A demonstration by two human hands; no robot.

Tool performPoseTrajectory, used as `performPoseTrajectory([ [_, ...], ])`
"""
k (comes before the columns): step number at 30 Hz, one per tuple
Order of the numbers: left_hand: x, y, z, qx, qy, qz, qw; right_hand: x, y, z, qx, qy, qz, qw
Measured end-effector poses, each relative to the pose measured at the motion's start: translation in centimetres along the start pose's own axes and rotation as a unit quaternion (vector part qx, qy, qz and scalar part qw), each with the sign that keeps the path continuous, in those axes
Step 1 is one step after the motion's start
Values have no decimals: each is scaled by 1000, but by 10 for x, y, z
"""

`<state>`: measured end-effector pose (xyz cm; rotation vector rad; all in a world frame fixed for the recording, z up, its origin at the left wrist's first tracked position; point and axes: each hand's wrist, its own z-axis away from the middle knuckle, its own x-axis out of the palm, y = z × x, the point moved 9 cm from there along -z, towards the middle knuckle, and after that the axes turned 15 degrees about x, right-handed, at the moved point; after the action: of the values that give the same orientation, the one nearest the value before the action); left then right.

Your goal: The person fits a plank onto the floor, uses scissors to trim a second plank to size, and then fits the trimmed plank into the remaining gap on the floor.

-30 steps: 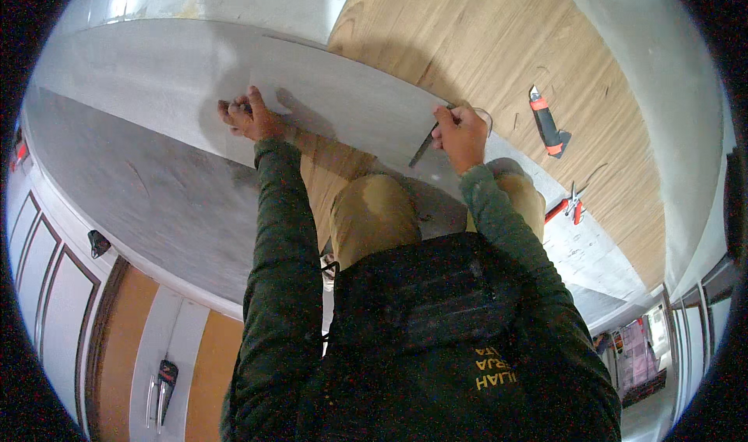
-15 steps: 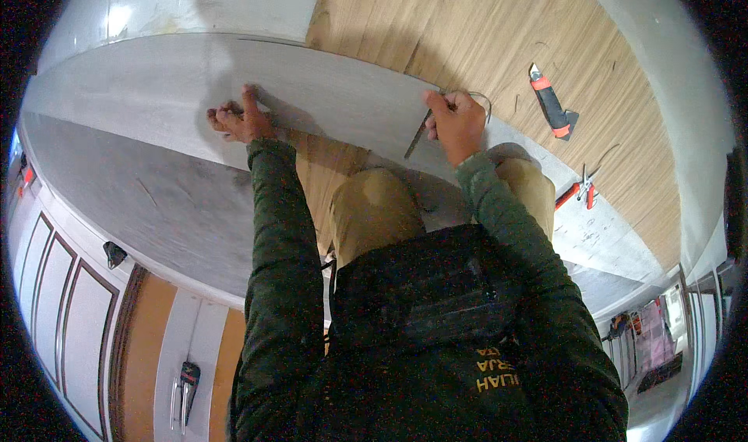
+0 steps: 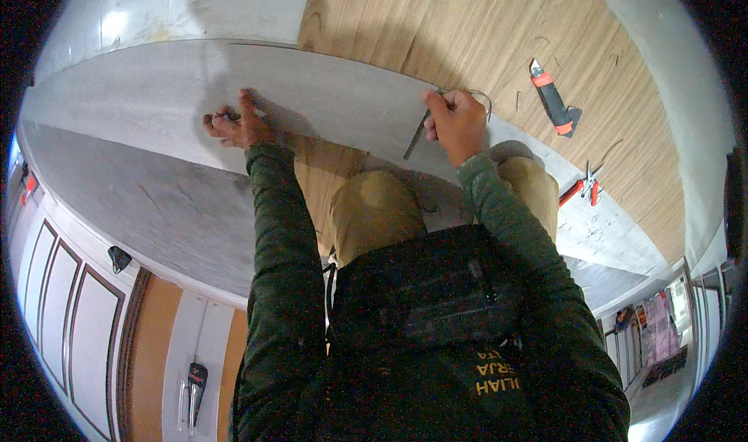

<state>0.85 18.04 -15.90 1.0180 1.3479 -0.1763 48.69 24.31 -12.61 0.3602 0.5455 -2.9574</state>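
Note:
A long light-grey panel (image 3: 335, 84) lies across in front of me, over a wood-grain board (image 3: 382, 21). At the panel's right end my right hand (image 3: 460, 126) is closed in a pinch on a thin dark strip (image 3: 414, 140). The strip slants down-left across the grey surface, and a thin curled piece (image 3: 483, 98) shows beyond the knuckles. My left hand (image 3: 240, 123) is over the panel's left part, thumb stretched out and fingers loosely bent and apart. Whether its fingertips touch the panel I cannot tell.
A black and red utility knife (image 3: 552, 103), blade out, lies on the wood-grain surface at right. Red-handled pliers (image 3: 590, 186) rest nearer, at the board's edge. Thin scraps are scattered about. A darker grey panel (image 3: 156, 185) lies at left, with white panelled doors (image 3: 66, 302) below.
My left hand has shifted very slightly left, its fingers a little more spread. The right hand keeps its pinch on the strip. The whole view has tilted slightly.

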Motion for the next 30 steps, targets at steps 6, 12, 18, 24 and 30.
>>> performPoseTrajectory([
  [6, 0, 26, 8, -28, 20, 27, 999, -5, -4, 0, 5, 11, 17, 1000],
  [12, -1, 14, 10, 43, 29, -66, 996, -4, 1, -4, -5, -2, 57, 998],
  [18, -13, 52, 14, 101, 75, -55, 991, 0, 4, -6, -14, 10, 45, 999],
  [24, -15, 60, 12, 53, 46, -42, 997, 1, -2, 1, -10, -1, 17, 1000],
  [30, -11, 60, 12, 63, 32, -80, 994, -1, -1, 0, -8, 13, -1, 1000],
])
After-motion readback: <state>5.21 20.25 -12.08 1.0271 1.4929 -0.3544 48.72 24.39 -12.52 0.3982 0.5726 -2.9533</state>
